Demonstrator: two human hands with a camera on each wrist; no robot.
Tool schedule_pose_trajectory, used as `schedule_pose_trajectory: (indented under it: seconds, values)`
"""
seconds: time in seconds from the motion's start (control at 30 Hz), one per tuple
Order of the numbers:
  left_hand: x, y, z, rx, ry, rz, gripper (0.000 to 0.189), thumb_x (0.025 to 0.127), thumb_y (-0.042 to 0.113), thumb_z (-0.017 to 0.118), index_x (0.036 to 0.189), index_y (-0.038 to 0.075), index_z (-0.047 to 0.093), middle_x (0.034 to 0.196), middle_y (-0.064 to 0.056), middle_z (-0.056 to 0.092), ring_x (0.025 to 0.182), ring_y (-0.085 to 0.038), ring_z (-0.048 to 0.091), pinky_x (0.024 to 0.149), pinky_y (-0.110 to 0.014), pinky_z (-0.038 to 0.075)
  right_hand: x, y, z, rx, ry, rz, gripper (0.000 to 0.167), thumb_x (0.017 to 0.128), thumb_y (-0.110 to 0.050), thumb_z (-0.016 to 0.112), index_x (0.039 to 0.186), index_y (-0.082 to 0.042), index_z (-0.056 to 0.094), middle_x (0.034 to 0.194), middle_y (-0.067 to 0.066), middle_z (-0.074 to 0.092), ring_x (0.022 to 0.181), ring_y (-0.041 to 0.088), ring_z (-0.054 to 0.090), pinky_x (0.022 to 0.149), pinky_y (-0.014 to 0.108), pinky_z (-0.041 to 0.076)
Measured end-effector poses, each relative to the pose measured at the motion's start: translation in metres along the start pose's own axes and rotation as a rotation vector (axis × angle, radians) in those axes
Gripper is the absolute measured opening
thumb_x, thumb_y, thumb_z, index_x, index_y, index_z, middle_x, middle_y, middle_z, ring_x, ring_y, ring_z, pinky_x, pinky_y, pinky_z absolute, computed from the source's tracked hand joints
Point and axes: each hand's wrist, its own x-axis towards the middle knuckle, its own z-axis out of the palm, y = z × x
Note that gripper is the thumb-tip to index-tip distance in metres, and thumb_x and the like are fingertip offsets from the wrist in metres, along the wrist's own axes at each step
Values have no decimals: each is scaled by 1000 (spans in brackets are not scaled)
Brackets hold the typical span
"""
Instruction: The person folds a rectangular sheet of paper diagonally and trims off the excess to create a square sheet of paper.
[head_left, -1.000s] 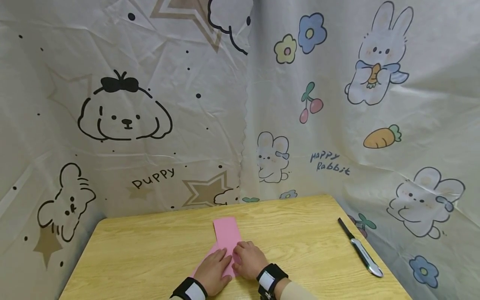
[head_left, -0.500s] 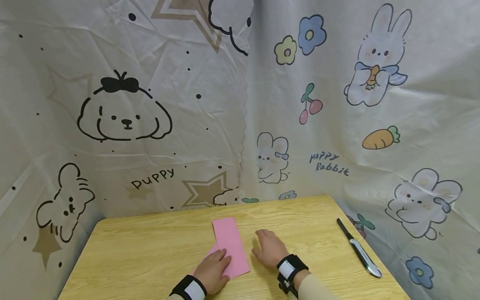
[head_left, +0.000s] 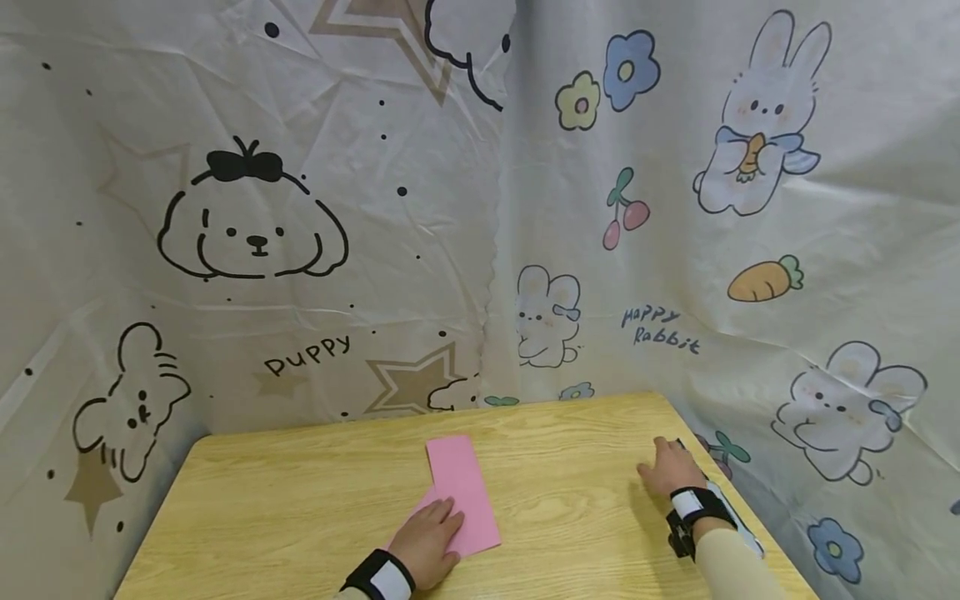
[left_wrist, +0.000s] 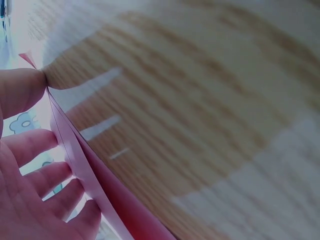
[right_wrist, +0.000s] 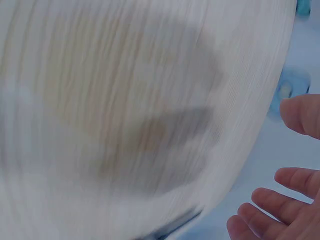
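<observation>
A folded pink sheet of paper (head_left: pixel 467 487) lies on the table, one upright strip over a part slanting out to the left. My left hand (head_left: pixel 426 543) rests on its lower left, fingers straight. Close up in the left wrist view, the layers of the pink paper (left_wrist: pixel 95 175) gape slightly along the fold beside the fingers. My right hand (head_left: pixel 672 475) is over the table's right side, above a knife with a dark blade and a silver-and-black handle. In the right wrist view its fingers are spread apart from the knife (right_wrist: pixel 172 226); hand and wrist hide much of it in the head view.
The light wood-grain table (head_left: pixel 300 492) has its right edge just past the knife. Behind and beside it hangs a pale curtain (head_left: pixel 420 250) printed with puppies, rabbits and flowers. Both wrists wear black straps; the right wrist band (head_left: pixel 697 503) carries a small camera.
My right hand has left the paper and moved right across the table to above the knife. The left hand has stayed on the paper, which lies still.
</observation>
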Motion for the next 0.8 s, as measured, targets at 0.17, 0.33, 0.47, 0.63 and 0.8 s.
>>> schedule_pose_trajectory:
  seconds: [0.17,0.33,0.47,0.63,0.8]
  values:
    - [-2,-2,2,-6,-1,-3,53,84,32,72,129,6,61,136,-19,53,127,-34,49,105,-43,38,-4,36,-6,-21,-2,80,65,87,-27,65,131,17,43,123,42,46,107,58,49,84,64,44]
    - [-1,-3,2,-3,12,6,53,83,31,72,129,6,61,136,-20,53,126,-34,49,105,-43,38,-10,56,-4,6,-16,206,67,85,-27,63,129,17,41,122,42,43,109,59,44,86,66,41]
    - [-1,-3,4,-5,24,2,52,83,29,72,129,6,60,136,-20,53,125,-35,49,105,-44,38,-14,65,2,-2,-34,264,66,83,-28,61,126,18,41,119,41,43,107,58,45,88,64,40]
    - [-1,-4,6,-4,22,3,53,84,29,71,129,6,60,136,-20,52,126,-35,49,106,-43,38,-18,68,9,-20,-70,307,69,83,-30,63,124,20,41,114,41,46,104,58,49,85,63,43]
    - [-2,-3,4,14,45,26,53,83,29,72,128,5,61,135,-21,53,125,-35,50,105,-43,38,-19,71,13,-34,-51,342,67,83,-29,61,122,21,40,111,41,47,102,57,50,83,62,44]
